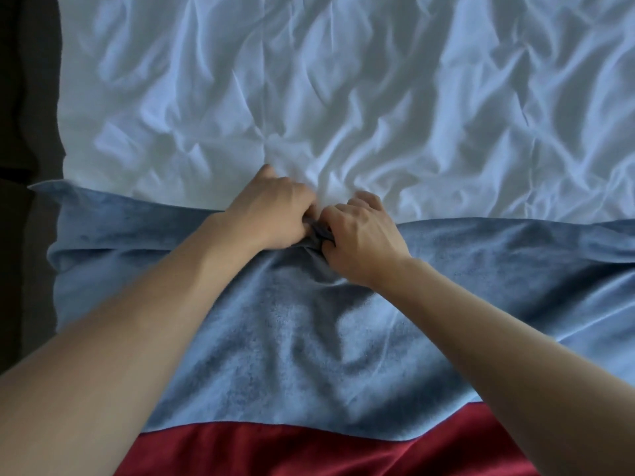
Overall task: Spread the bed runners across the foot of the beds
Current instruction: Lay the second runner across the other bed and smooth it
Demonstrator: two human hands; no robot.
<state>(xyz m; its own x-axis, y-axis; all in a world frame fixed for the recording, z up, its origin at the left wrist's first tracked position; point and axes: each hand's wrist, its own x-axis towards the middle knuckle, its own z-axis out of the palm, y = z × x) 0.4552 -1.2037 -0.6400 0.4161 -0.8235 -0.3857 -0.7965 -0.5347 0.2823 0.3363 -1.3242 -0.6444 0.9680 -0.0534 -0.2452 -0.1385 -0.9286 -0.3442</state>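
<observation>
Both hands had a tight grip on the blue bed runner [309, 338], fingers curled into its far edge. The left hand [275, 214] and the right hand [360, 238] sat knuckle to knuckle, almost touching, and between them they pinched up a small bunched fold of the blue cloth. The left thumb pointed away over the sheet; the right fingers were bent under so their tips were hidden in the fold. Bare forearms ran from the near corners of the head view up to the runner's far edge.

The blue bed runner lay as a broad band across the bed, side to side, reaching past the right border of the view. At its left end a corner stuck out past the mattress edge. Soft creases spread from the pinched spot toward the near side of the runner.

Beyond the runner's far edge lay the white sheet [343, 80], heavily wrinkled, covering the rest of the bed. Against the runner's near edge showed a strip of red fabric [309, 451]; whether it lay under the runner or merely beside it could not be told. Left of the runner, dark floor [24, 97] bordered the bed.
</observation>
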